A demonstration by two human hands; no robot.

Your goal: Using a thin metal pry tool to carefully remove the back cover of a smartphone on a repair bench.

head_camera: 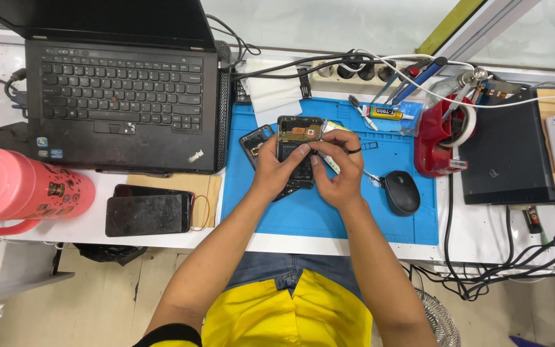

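An opened smartphone (299,132) with its back off, showing the battery and circuit boards, lies between my hands over a blue work mat (329,218). My left hand (276,168) grips the phone's left side and lower body, thumb on the battery. My right hand (338,168), a dark ring on one finger, pinches at the phone's right edge; a thin metal tool (330,164) runs under its fingers. A dark phone back cover (255,138) lies just left of the opened phone.
A black laptop (123,90) sits at the left, a black computer mouse (402,192) on the mat's right. Two dark phones (148,212) lie left of the mat, a pink jug (14,189) at far left. A glue tube (387,114), red tape dispenser (441,138), power strip (354,74) and black box (509,154) crowd the back right.
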